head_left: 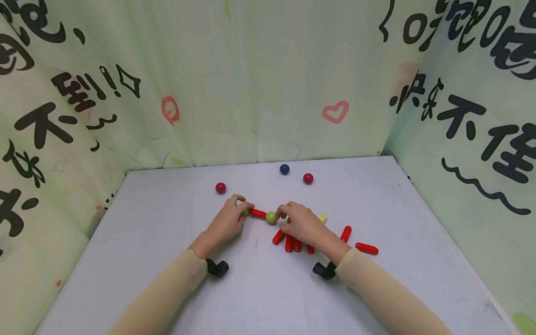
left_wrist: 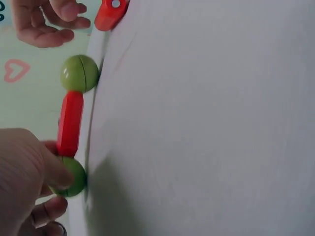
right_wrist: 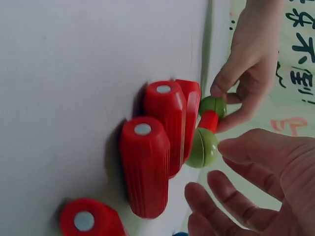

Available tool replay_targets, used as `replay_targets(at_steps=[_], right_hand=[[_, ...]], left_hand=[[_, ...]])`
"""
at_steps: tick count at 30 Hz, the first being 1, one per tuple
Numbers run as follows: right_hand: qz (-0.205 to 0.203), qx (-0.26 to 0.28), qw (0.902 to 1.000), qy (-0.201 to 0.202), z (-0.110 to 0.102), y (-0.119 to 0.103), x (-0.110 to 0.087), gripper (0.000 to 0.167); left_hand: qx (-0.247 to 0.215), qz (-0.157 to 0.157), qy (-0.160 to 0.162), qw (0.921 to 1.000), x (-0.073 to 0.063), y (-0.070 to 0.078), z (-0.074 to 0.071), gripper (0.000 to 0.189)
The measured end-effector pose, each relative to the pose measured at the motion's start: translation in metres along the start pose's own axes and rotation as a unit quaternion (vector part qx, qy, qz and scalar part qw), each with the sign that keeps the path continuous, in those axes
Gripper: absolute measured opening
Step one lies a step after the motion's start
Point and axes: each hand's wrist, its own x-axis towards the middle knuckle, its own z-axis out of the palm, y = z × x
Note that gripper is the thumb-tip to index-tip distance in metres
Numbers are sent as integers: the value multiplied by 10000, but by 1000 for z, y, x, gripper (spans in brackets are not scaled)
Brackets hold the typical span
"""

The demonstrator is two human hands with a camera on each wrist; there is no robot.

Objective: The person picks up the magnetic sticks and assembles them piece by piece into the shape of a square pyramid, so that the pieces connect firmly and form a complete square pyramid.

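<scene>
My left hand [head_left: 225, 218] pinches the near-left green ball [left_wrist: 78, 176] between thumb and fingers, while my right hand [head_left: 302, 224] hovers, fingers loosely bent and thumb parted from them, just beside the second green ball [head_left: 271, 217]; whether a fingertip touches it, I cannot tell. A red rod [head_left: 257, 213] runs between the two balls, meeting both, in front of me at mid-table. Under and just below my right hand lie four loose rods [head_left: 289, 243], red with pale discs on the ends seen, a yellow-green rod [head_left: 323, 218] showing behind the hand. Beside my right forearm rest two outer rods [head_left: 366, 248], also red. Farther off on the white table [head_left: 255, 298] sit a left red ball [head_left: 220, 188], a blue ball [head_left: 284, 169] and a right red ball [head_left: 308, 178], well apart from my hands, before a pale green curtain [head_left: 272, 93] printed with black characters.
</scene>
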Motion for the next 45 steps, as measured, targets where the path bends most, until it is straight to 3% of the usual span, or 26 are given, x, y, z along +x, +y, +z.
replay_targets(at_steps=[6, 11, 15, 25, 32, 38, 45], right_hand=[[-145, -409, 9986, -295, 9, -1, -1, 21], [-23, -148, 9989, -453, 11, -1, -1, 22], [-64, 9, 9984, -564, 11, -2, -2, 21], [-371, 141, 9972, -635, 18, -3, 1, 19], [-123, 516, 9966, -633, 9, -1, 4, 20], [-32, 434, 9981, -444, 5, 0, 8, 18], [110, 380, 9984, -407, 8, 2, 10, 19]], left_hand=[[322, 18, 265, 9991, 0, 19, 1, 33], [-33, 69, -53, 10000, 0, 38, 3, 37], [-69, 89, -163, 9998, 0, 43, 8, 38], [-12, 325, -156, 9994, 0, 27, 10, 35], [-399, 420, -437, 9974, 1, 16, 3, 37], [-728, 568, -737, 9930, 1, 8, 0, 38], [-877, 1016, -885, 9870, -1, 4, -1, 34]])
